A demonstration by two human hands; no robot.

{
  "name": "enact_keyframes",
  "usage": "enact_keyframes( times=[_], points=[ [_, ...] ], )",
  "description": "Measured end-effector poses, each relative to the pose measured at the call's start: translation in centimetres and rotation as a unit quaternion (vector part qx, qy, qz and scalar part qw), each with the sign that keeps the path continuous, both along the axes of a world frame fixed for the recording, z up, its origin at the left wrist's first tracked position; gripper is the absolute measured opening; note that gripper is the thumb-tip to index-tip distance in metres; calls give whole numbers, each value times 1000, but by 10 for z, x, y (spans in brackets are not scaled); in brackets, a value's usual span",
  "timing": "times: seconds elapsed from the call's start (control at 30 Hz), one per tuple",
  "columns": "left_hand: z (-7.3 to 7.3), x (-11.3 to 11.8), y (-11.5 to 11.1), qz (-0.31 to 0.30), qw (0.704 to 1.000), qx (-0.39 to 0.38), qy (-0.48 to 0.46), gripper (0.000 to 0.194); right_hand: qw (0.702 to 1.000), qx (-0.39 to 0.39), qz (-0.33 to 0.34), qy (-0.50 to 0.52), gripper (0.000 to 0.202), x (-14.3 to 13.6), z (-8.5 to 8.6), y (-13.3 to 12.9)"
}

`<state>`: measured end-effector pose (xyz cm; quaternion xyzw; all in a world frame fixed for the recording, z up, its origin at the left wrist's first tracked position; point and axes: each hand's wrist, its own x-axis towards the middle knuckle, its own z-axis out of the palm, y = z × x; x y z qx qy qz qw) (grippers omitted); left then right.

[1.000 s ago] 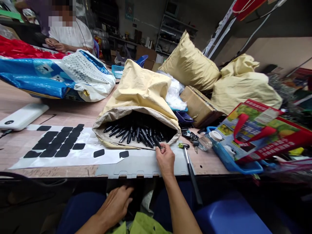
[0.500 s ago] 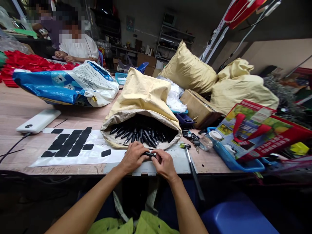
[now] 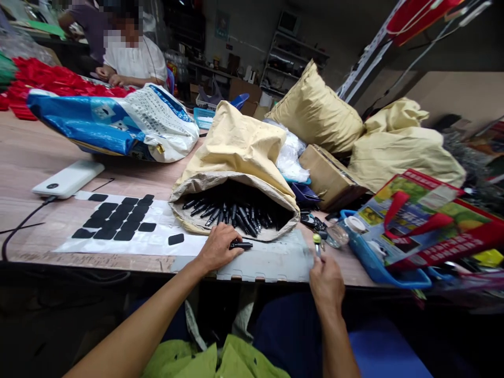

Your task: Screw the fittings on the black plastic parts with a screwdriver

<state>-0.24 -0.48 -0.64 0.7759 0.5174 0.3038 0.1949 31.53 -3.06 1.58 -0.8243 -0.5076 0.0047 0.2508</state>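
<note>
My left hand (image 3: 221, 248) is closed on a black pen-like piece (image 3: 241, 245), holding it down on a grey board (image 3: 271, 261) at the table's front edge. To the right, my right hand (image 3: 326, 278) grips a small hammer (image 3: 317, 241) with a yellow-green face; most of its handle is hidden by the hand. Just behind my left hand, a cream cloth sack (image 3: 236, 139) lies with its mouth toward me. Inside it are several similar black pen-like pieces (image 3: 226, 212).
Black rounded patches (image 3: 118, 218) lie on a white sheet (image 3: 157, 244) at left, near a white power bank (image 3: 67, 179). A blue-and-white bag (image 3: 114, 123) lies behind. At right stand a blue basket (image 3: 364, 257) and a printed carry bag (image 3: 421, 220). Another person (image 3: 132, 60) sits across the table.
My right hand has left the black piece, moved right and taken hold of the hammer, whose head now stands over the board's right edge. My left hand stays on the piece. The view has shifted slightly.
</note>
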Motion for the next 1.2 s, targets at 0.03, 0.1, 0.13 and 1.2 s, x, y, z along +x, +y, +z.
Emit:
enact_keyframes(
  times=[0.03,0.1,0.13,1.2],
  points=[
    [0,0,0,2,1000,-1,0,18,999,41,6,29,30,-7,0,-6],
    [1,0,0,5,1000,-3,2,18,987,97,72,103,34,-28,2,-20],
    [1,0,0,6,1000,-4,3,19,977,108,127,130,34,-41,4,-26],
    [2,-4,2,-16,999,-16,-26,24,967,172,186,-13,41,-84,11,-26]
  ],
)
